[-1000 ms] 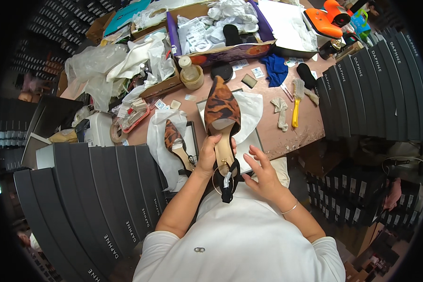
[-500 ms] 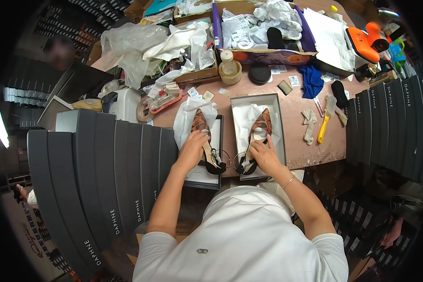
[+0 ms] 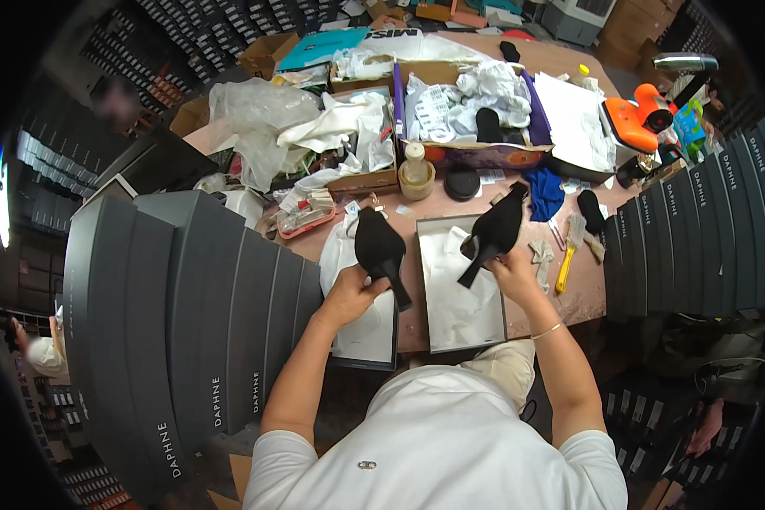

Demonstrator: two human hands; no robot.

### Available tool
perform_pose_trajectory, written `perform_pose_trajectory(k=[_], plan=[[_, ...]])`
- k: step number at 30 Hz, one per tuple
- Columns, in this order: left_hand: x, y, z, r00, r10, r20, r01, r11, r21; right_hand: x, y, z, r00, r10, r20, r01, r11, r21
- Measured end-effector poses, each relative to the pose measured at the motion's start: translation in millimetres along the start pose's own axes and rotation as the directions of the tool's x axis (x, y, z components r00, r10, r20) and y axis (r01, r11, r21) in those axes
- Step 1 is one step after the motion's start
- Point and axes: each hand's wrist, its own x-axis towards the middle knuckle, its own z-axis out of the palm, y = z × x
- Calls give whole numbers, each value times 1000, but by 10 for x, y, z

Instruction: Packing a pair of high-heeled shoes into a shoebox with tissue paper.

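I hold a pair of high-heeled shoes up above the table, one in each hand, black sides and heels showing. My left hand (image 3: 351,296) is closed round the left shoe (image 3: 378,244). In my right hand (image 3: 517,274) is the right shoe (image 3: 500,226), tilted toward the upper right. Beneath the right shoe lies an open grey shoebox (image 3: 469,346) lined with white tissue paper (image 3: 461,297). Left of it is another shallow grey box part (image 3: 365,365), also with white paper, partly covered by my left hand. The fingertips behind the shoes are partly hidden.
Dark grey shoeboxes stand in rows at left (image 3: 200,314) and right (image 3: 697,242). Cartons of paper and plastic, including a purple box (image 3: 476,157), fill the back. A glue jar (image 3: 416,174), black round tin (image 3: 462,183), blue cloth (image 3: 546,194) and yellow-handled brush (image 3: 567,265) lie nearer.
Both shoes have been lifted out of the box parts and turned, so their black sides show instead of the leopard-print uppers. The view has tilted up, showing more of the background.
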Motion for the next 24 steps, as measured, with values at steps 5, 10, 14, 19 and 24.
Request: perform_pose_trajectory(k=[5, 10, 14, 19, 24], plan=[[-88, 232, 44, 985, 56, 161, 11, 920, -392, -117, -922, -181, 952, 160, 261, -178, 983, 47], [-262, 407, 202, 926, 128, 354, 85, 845, -528, -409, -614, 74, 855, 190, 483, -290, 946, 141], [-320, 456, 289, 886, 72, 459, 268, 728, -631, -550, -248, 234, 878, 163, 449, -309, 911, 274], [-261, 285, 498, 887, 1, 461, 378, 572, -728, -521, -429, 117, 753, 380, 537, -581, 767, 271], [-165, 305, 567, 859, -20, 511, 484, 355, -800, -498, -243, 171, 754, 352, 555, -656, 454, 603]])
